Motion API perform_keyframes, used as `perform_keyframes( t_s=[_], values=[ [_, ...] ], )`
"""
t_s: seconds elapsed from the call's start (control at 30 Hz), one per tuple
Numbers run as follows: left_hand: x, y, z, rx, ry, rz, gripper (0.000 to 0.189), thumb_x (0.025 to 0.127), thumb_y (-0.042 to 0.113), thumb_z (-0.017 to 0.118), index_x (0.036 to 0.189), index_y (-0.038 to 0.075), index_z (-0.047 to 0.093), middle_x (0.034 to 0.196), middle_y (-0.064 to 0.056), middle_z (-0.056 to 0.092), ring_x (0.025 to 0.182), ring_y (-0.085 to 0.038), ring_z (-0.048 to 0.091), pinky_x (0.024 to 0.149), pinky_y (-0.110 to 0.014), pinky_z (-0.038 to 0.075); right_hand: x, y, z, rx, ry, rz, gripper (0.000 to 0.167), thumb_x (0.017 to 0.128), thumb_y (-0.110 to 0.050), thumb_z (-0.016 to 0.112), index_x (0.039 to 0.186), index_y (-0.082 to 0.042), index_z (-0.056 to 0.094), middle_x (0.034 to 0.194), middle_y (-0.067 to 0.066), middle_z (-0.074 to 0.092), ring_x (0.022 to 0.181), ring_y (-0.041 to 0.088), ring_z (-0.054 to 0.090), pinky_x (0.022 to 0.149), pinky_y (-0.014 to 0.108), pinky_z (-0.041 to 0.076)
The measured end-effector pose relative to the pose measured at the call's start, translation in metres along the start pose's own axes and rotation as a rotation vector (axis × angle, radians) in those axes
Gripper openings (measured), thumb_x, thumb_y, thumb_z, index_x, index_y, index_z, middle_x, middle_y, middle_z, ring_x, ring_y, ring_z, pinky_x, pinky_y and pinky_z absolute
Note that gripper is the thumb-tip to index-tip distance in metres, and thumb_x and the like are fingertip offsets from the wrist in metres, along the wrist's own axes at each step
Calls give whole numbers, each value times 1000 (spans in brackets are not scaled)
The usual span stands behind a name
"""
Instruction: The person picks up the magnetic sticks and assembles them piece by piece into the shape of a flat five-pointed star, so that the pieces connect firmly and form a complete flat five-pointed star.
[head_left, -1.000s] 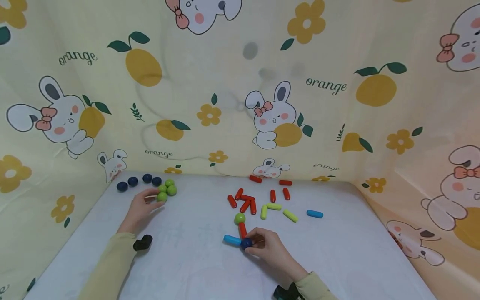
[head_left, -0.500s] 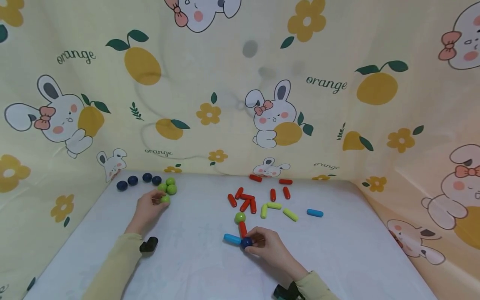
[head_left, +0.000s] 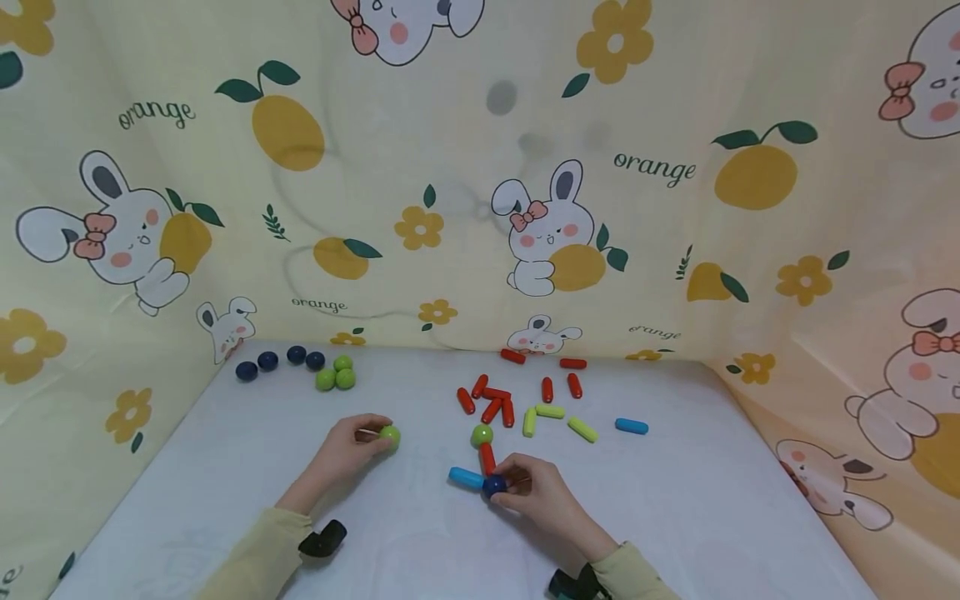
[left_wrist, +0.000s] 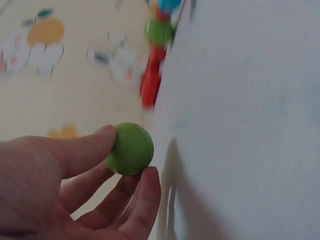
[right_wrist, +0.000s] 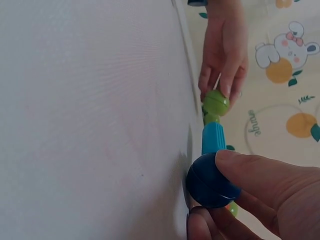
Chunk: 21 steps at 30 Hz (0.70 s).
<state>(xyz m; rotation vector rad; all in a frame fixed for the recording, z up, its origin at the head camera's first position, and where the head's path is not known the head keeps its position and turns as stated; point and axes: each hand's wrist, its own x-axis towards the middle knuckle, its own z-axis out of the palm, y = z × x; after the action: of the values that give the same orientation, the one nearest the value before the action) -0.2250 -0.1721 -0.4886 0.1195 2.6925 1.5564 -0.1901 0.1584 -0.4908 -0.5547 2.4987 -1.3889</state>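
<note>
My left hand point(head_left: 348, 454) pinches a green ball point(left_wrist: 131, 149) between thumb and fingers, to the left of a small joined piece. With my right hand point(head_left: 543, 496) I grip a dark blue ball point(right_wrist: 212, 181) at the near end of that piece. A light blue rod point(head_left: 467, 477) reaches left from the blue ball. From the same ball a red rod point(head_left: 487, 459) runs away from me, with another green ball point(head_left: 482, 434) at its far end. The right wrist view shows the held green ball beyond the light blue rod's free end.
Several dark blue balls point(head_left: 267, 361) and 3 green balls point(head_left: 345, 378) lie at the back left of the white table point(head_left: 405, 542). Behind the joined piece are several red rods point(head_left: 496, 393) and 3 yellow-green rods point(head_left: 550, 412). A blue rod point(head_left: 632, 426) lies farther right.
My left hand has taken one green ball from the back-left group and brought it right and nearer to me. My right hand has stayed on the dark blue ball.
</note>
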Motion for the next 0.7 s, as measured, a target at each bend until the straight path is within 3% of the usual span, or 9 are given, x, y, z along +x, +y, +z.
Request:
perform_keyframes(
  t_s=[0.27, 0.5, 0.7],
  values=[
    [-14, 18, 36, -63, -155, -23, 29, 86, 22, 72, 112, 9, 66, 103, -1, 63, 87, -14, 61, 79, -34, 52, 0, 0, 0, 15, -4, -4, 28, 82, -17, 77, 107, -10, 65, 97, -2, 63, 84, 17, 59, 76, 24, 53],
    [-15, 24, 48, -144, -181, 6, 29, 87, 19, 71, 110, 3, 66, 99, -5, 63, 81, -15, 63, 73, -31, 54, -1, -3, 1, 15, -1, -3, 28, 81, -16, 77, 105, -10, 65, 96, -1, 63, 83, 17, 58, 76, 25, 52],
    [-17, 26, 56, -257, -255, 16, 31, 89, 16, 69, 112, -4, 63, 97, -8, 66, 80, -18, 64, 70, -33, 55, -2, -4, 2, 9, 5, -1, 28, 81, -16, 78, 104, -10, 65, 94, -2, 63, 82, 17, 58, 75, 25, 52]
  ],
)
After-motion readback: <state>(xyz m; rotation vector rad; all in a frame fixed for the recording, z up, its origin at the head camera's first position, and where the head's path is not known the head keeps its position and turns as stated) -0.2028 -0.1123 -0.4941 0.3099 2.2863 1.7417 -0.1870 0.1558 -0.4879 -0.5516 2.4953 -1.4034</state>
